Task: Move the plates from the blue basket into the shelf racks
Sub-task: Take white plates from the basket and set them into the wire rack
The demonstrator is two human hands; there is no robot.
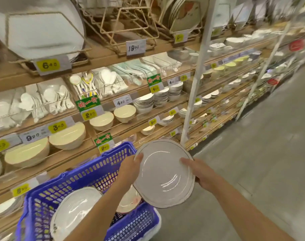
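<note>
Step in hand: lift plate from lower centre of frame to wire rack at upper centre. Keep it level until clear of blue basket rim, then tip on edge and slide slowly between wires, no knocks.

My left grip pinches plate's left rim, thumb on top. My right grip clamps right rim, thumb over face. Under-fingers hidden, probably curled beneath. Neither grip slack.

Plate hangs just right of basket, above floor. Spare plate lies in basket, lower left.
</note>
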